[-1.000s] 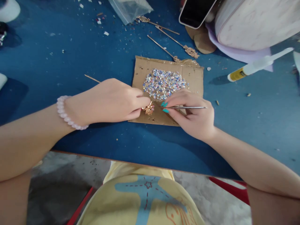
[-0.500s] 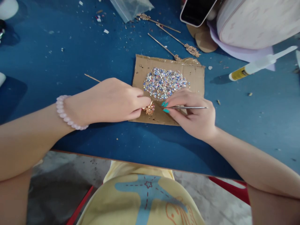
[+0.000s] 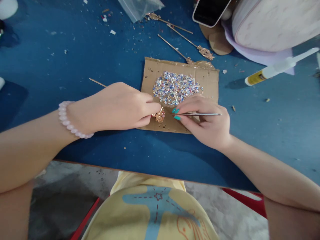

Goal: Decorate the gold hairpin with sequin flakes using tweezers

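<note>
My left hand (image 3: 127, 108) is closed around a gold hairpin (image 3: 159, 116); its ornate head with small reddish stones pokes out past the fingertips, and the thin stick end shows behind the knuckles. In my right hand (image 3: 206, 116) a slim metal tool, apparently tweezers (image 3: 203, 114), is pinched between thumb and fingers, its tip pointing left at the hairpin's head but apart from it. Both hands are over a piece of cardboard (image 3: 208, 83). On the cardboard, just beyond the fingers, lies a spread of small rhinestones (image 3: 175, 87) in blue, white and pink.
Several more gold hairpins (image 3: 205, 52) lie beyond the cardboard, near a clear plastic bag (image 3: 140, 8). A phone (image 3: 211, 11) and a pale rounded bag (image 3: 275, 25) are at the far right. A glue bottle (image 3: 277, 68) with a yellow label lies to the right.
Hardly anything differs. Both hands hold the same pose, and the view has shifted very slightly.
</note>
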Demonstrator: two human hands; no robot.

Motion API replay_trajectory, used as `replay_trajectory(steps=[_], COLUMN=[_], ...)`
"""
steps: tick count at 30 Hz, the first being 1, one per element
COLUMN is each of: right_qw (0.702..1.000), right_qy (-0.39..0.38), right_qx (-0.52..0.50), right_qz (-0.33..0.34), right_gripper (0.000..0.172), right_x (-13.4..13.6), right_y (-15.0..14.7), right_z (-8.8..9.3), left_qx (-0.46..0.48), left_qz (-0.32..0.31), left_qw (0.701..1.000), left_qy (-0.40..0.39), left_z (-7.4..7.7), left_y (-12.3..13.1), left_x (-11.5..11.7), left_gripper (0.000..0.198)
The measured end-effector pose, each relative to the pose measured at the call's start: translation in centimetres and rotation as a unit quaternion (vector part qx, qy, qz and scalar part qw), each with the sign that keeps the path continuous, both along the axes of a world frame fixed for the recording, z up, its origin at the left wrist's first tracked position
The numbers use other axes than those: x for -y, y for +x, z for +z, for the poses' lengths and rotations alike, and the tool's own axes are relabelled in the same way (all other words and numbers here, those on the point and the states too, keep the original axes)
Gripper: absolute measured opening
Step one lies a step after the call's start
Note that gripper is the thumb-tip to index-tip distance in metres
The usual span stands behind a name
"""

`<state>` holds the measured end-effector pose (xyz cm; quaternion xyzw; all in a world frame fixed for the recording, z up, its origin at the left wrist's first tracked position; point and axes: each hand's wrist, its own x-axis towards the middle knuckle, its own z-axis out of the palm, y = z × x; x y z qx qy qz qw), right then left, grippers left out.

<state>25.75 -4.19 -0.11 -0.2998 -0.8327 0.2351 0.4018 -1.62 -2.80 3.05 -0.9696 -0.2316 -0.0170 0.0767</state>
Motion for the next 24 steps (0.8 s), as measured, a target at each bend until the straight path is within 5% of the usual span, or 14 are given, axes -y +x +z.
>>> replay_trajectory(steps=[24], right_qw=[0.999], right_qy=[0.025], right_qx=[-0.022], right_qz=[0.013], right_gripper=[0.022], right_x=[0.00], right_y=[-0.05], right_z=[-0.09], left_qx=[-0.005], left_qz=[0.009], left_qw=[1.000], left_qy=[-0.004], left_z=[-0.19], left_y=[0.03], left_x=[0.01], left_gripper=[0.028])
